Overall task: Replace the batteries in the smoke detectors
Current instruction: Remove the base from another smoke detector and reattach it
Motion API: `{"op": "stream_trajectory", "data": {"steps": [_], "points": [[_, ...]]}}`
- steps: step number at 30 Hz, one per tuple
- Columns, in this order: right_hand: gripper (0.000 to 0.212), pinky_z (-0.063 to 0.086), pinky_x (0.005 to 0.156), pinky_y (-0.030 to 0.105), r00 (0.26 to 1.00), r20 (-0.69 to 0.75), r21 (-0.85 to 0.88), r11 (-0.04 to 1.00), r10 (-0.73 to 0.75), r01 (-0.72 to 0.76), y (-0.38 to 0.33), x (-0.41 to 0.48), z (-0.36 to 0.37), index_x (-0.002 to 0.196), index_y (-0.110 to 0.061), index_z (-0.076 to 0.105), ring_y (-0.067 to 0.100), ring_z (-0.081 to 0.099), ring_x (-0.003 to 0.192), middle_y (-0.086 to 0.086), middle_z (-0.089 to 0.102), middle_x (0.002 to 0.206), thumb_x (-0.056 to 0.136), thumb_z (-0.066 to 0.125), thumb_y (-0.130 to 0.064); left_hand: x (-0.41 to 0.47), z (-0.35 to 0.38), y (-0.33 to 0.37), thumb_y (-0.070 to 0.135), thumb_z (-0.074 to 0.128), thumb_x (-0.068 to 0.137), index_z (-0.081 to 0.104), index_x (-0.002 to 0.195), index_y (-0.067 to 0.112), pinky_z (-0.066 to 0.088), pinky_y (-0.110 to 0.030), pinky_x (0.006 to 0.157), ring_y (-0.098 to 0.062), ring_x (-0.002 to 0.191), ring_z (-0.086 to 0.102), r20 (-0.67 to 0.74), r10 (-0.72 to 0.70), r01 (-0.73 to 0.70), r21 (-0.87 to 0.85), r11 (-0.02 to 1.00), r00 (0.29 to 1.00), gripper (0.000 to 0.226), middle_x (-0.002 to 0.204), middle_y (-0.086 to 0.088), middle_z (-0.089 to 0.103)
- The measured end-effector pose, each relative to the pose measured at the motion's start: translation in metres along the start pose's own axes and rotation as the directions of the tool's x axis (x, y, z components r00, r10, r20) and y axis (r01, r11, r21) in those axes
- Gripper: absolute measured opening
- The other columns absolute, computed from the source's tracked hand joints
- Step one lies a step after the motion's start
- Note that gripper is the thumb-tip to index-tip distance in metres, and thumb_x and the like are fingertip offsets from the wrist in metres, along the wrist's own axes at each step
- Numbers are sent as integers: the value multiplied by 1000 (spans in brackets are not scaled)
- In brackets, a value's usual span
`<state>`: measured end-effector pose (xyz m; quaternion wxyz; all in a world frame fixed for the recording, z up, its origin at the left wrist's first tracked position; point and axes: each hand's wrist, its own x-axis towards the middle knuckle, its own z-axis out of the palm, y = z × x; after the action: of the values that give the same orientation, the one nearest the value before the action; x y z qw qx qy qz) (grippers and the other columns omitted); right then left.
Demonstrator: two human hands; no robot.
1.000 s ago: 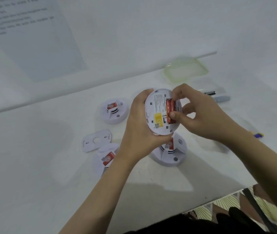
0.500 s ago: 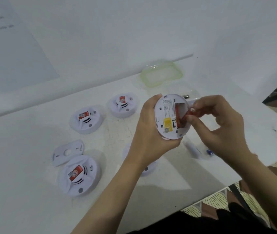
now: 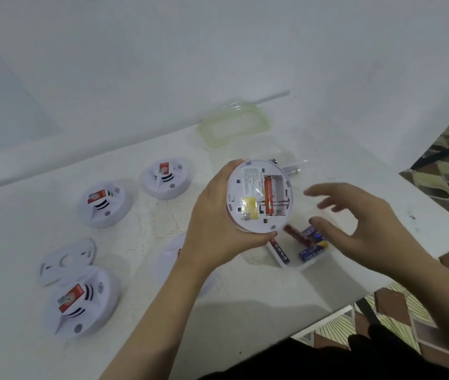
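- The detector point(image 3: 256, 193) is held above the table point(image 3: 245, 297), centre of the scene, with its back turned up toward the camera and its open battery bay on the right half.
- One red battery point(image 3: 268, 197) sits in the left of the bay's two slots, its long axis running near to far.
- The left hand point(image 3: 212, 237) grasps the detector from the left, with the fingers curled under its near rim and the thumb at its far rim.
- The right hand point(image 3: 360, 226) is released, its fingers spread, loosely bent and blurred. It holds nothing and hovers just right of the detector, above a clear box point(image 3: 294, 266).
- Spare batteries point(image 3: 311, 250), blue and red, lie in the box.
- Three more detectors point(image 3: 104, 204) rest face up at the left, and a fourth is partly hidden under the left forearm.
- A plate point(image 3: 65, 260) lies at the near left, and a green lid point(image 3: 234, 126) at the far edge.
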<state>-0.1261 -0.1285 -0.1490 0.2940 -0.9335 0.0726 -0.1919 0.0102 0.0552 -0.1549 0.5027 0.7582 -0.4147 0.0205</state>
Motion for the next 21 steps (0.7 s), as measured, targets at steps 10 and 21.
{"op": "stream_trajectory", "data": {"steps": [10, 21], "points": [[60, 56, 67, 28, 938, 146, -231, 911, -313, 340, -7, 35, -13, 133, -10, 53, 22, 69, 95, 8, 49, 140, 79, 60, -34, 10, 19, 16, 42, 86, 60, 49, 134, 13, 51, -34, 90, -12, 114, 59, 72, 52, -65, 198, 978, 996, 88, 125, 2, 61], [58, 45, 64, 18, 908, 216, -255, 877, -358, 406, 6, 44, -18, 116, -3, 66, 19, 70, 69, 15, 64, 121, 68, 66, -35, 12, 31, 17, 51, 73, 58, 47, 134, 19, 40, -5, 87, 2, 107, 54, 51, 117, -126, 237, 963, 992, 86, 118, 23, 51]]}}
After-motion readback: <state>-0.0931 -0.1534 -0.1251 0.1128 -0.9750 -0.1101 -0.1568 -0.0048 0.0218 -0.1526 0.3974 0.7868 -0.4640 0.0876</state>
